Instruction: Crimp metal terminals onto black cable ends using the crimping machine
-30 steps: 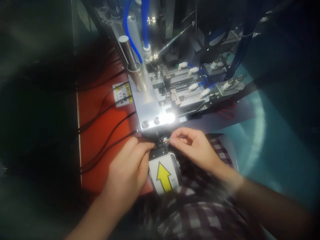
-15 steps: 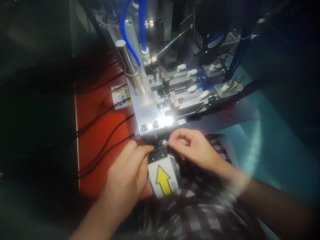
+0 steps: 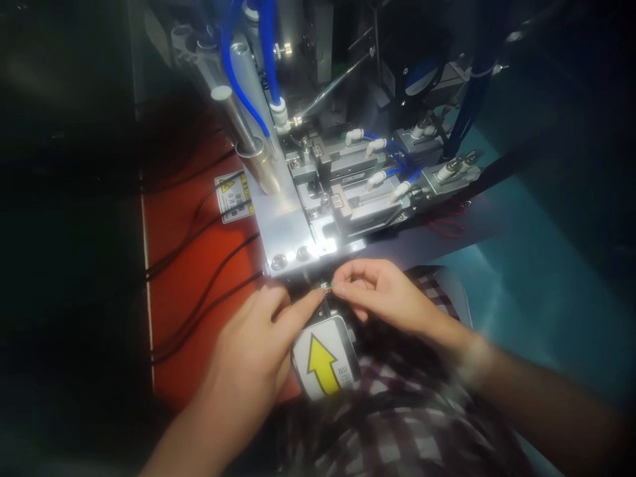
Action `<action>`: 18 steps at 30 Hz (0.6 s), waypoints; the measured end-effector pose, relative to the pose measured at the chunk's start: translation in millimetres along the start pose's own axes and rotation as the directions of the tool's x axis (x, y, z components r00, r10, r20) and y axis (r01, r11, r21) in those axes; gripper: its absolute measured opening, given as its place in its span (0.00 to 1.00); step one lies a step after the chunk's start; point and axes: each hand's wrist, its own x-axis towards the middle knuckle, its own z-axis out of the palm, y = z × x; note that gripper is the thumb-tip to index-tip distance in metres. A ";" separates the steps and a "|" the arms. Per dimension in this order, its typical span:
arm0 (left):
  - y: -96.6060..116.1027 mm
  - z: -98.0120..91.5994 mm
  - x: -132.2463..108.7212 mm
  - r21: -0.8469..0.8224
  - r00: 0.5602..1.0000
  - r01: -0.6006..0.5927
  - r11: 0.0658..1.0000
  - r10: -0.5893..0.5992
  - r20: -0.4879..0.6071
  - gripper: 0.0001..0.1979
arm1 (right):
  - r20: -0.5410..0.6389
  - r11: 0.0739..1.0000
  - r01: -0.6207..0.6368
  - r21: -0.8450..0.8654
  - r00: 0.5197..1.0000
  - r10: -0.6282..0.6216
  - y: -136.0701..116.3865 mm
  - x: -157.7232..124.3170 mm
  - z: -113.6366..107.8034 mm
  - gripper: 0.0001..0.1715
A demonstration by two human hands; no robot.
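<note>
Left hand (image 3: 253,339), one digit now extended farther right, grip cannot be told; right hand (image 3: 381,291), pinched on thin coloured wires (image 3: 328,288); wires between both hands' fingertips.

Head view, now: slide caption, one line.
Right hand pinching thin coloured wires, left hand close beside, near a yellow arrow.

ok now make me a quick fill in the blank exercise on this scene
1. The two thick tubes near the top are ____.
2. The arrow on the white label is ____.
3. A finger of the ____ hand extends toward the tiny coloured strands at the right hand.

Missing words: blue; yellow; left
</note>
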 end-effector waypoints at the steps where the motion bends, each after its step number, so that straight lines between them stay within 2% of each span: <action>1: -1.0 0.6 0.4 0.001 1.000 -0.011 1.000 0.011 -0.008 0.23 | -0.003 1.000 0.001 -0.008 1.000 -0.001 -0.4 0.3 -0.1 0.06; 12: -2.7 0.8 3.6 0.063 0.998 -0.056 0.996 0.057 -0.017 0.23 | 0.006 1.000 -0.012 -0.028 1.000 0.012 -6.0 2.6 0.5 0.04; 18: -3.2 1.4 3.4 0.082 0.999 -0.047 0.996 0.047 -0.007 0.24 | -0.029 0.997 -0.075 -0.027 0.997 0.074 -7.3 3.4 2.4 0.05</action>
